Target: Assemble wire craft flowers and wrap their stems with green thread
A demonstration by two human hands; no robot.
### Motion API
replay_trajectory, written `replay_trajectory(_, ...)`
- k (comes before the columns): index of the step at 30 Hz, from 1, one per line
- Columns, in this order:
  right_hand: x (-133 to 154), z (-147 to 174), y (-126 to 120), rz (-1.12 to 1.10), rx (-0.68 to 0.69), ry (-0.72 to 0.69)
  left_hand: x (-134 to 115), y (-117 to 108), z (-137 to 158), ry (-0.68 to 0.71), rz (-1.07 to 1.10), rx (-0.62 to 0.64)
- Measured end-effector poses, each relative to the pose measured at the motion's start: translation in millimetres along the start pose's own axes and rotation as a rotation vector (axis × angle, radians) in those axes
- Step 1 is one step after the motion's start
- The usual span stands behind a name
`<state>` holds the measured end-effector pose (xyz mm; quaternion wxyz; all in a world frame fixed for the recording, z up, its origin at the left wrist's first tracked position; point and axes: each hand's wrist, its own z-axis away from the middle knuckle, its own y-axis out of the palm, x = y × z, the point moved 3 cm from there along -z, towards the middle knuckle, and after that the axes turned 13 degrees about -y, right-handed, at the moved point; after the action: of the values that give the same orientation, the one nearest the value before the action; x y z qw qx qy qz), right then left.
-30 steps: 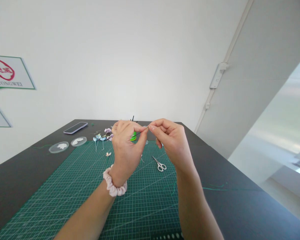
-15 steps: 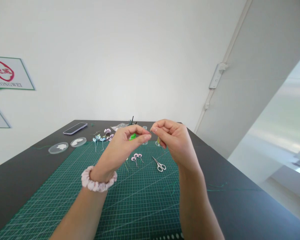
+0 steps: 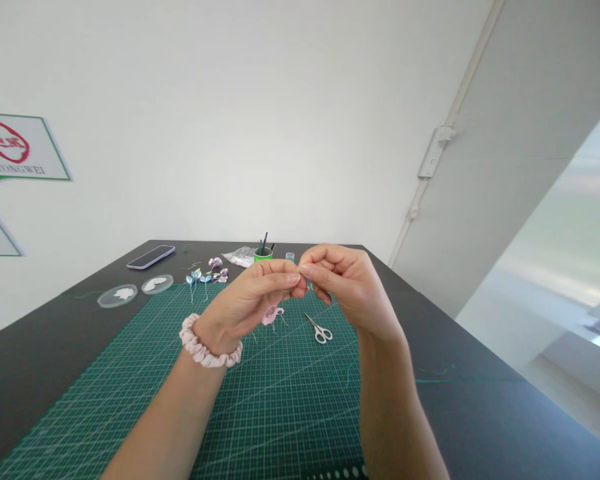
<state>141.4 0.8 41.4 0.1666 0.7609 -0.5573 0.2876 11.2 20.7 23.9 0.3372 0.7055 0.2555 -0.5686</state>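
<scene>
My left hand and my right hand are raised above the green cutting mat, their fingertips pinched together around a thin wire that is too fine to make out. A pink scrunchie sits on my left wrist. Pink wire petals lie on the mat just under my left hand. Small white scissors lie on the mat below my right hand.
At the back of the dark table are a green cup of tools, a plastic bag, blue and purple wire flowers, two clear round lids and a phone. Green thread trails right.
My left hand has turned from palm away to palm up and dropped a little. Both hands have come back together after parting slightly, uncovering the green cup behind them.
</scene>
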Motion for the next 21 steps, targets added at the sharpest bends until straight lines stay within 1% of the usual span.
replay_trajectory(5, -3.7, -0.2, -0.7, -0.005, -0.014, 0.000, 1.9, -0.2, -0.3, -0.003, 0.076, -0.028)
replay_trajectory(8, -5.6, 1.0, -2.4, 0.009, -0.023, -0.001, 0.5, 0.6, 0.3, 0.034, 0.104, -0.049)
replay_trajectory(15, 0.1, 1.7, -1.8, 0.147, -0.027, 0.035, 1.2, -2.1, -0.5, 0.061, 0.140, -0.128)
replay_trajectory(21, 1.9, -0.8, -1.3, 0.220, -0.038, 0.019, 0.7, -3.6, -1.6, 0.086, 0.157, -0.165)
